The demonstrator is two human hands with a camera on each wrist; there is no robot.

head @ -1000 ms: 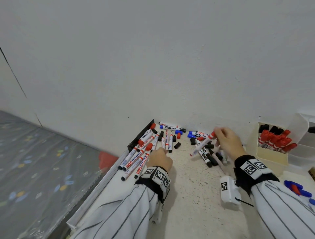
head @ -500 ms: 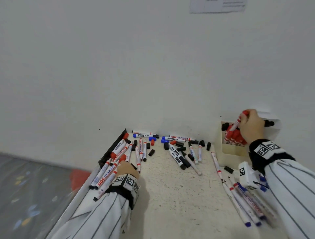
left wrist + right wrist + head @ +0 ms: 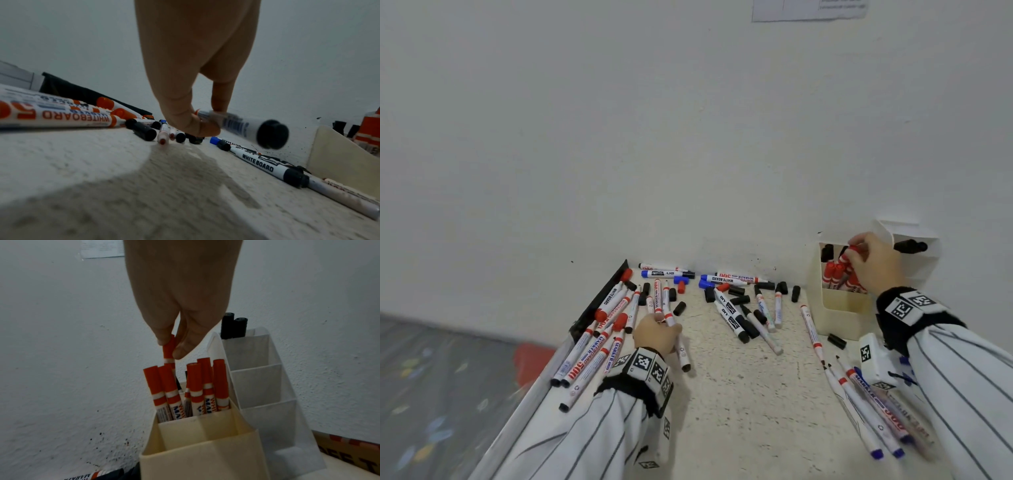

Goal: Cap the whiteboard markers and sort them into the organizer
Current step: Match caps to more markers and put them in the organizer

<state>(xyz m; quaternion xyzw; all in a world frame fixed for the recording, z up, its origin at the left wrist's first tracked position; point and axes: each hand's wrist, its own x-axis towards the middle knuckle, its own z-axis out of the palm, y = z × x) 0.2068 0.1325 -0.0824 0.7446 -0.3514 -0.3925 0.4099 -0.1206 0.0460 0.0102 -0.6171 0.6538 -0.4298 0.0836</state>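
My right hand [image 3: 180, 308] pinches a red-capped whiteboard marker [image 3: 169, 348] above the cream plastic organizer [image 3: 197, 456]; my left hand [image 3: 655, 334] grips a black-ended white marker [image 3: 242, 125].

The lower body of the red-capped marker [image 3: 169, 348] pinched by the right hand [image 3: 180, 293] is hidden behind the other red markers [image 3: 194, 386] in the cream organizer [image 3: 201, 449]. The marker [image 3: 242, 125] gripped by the left hand [image 3: 193, 65] is blurred, its print unreadable. The posted paper [image 3: 810, 8] is cut off by the head view's top edge.
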